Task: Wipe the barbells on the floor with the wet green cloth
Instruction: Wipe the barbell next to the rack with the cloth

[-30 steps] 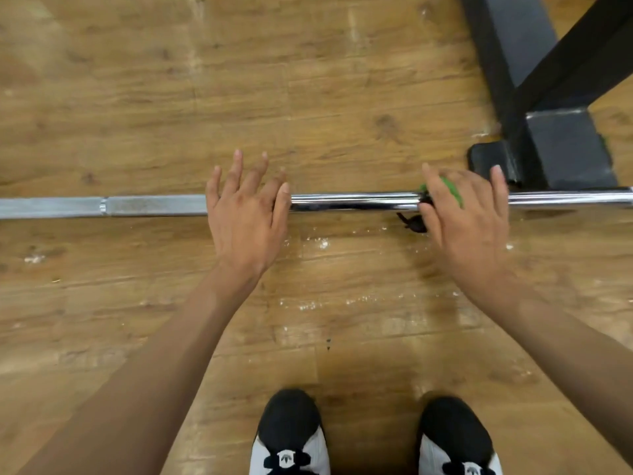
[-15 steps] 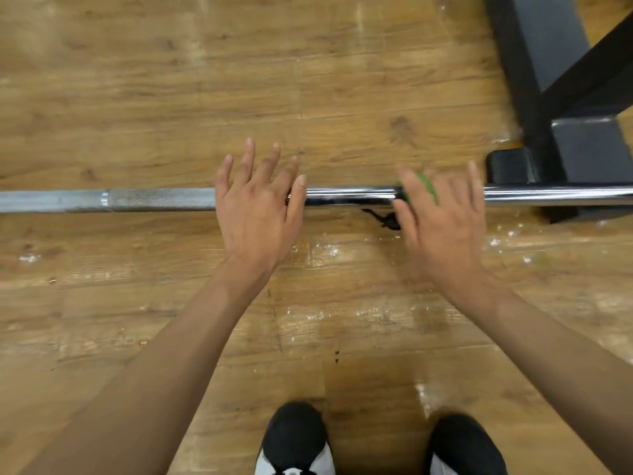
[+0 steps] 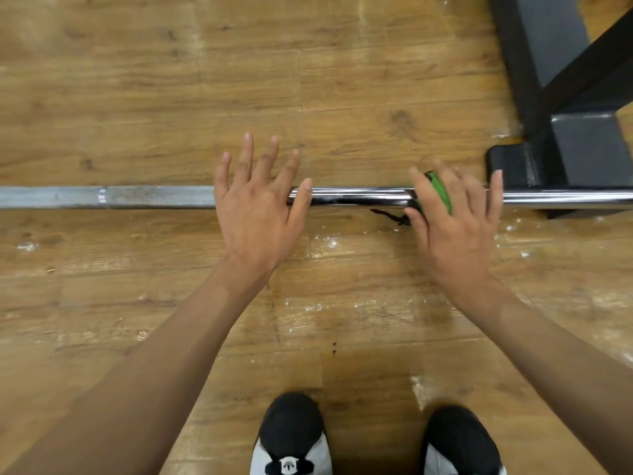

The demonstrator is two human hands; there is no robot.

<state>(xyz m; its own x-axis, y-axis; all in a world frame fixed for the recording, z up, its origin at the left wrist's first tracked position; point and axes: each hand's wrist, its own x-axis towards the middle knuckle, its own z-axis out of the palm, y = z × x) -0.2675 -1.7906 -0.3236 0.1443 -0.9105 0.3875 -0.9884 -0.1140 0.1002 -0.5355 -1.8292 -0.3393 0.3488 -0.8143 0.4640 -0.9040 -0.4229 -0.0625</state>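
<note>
1. We see a long silver steel barbell [image 3: 154, 197] lying flat on the brown wooden plank floor [image 3: 137, 97]. It crosses the whole view from left to right. Its left stretch is dull and rough, and its middle is bright chrome.
2. Our left hand [image 3: 255, 214] rests palm down on the bar's middle. Its fingers are straight and spread apart, holding nothing.
3. Below, near the bottom edge, stand our two black-and-white shoes [image 3: 291, 437].
4. Just right of the chrome stretch, the small wet green cloth [image 3: 438, 193] sits on top of the bar. A dark strand [image 3: 387, 214] trails from it onto the floor.
5. Our right hand [image 3: 452, 228] lies over the cloth and presses it against the bar. The fingers are blurred but look stretched out rather than curled.
6. At the far right, the black metal rack base [image 3: 548, 63] stands on the floor, its foot just behind the bar.
</note>
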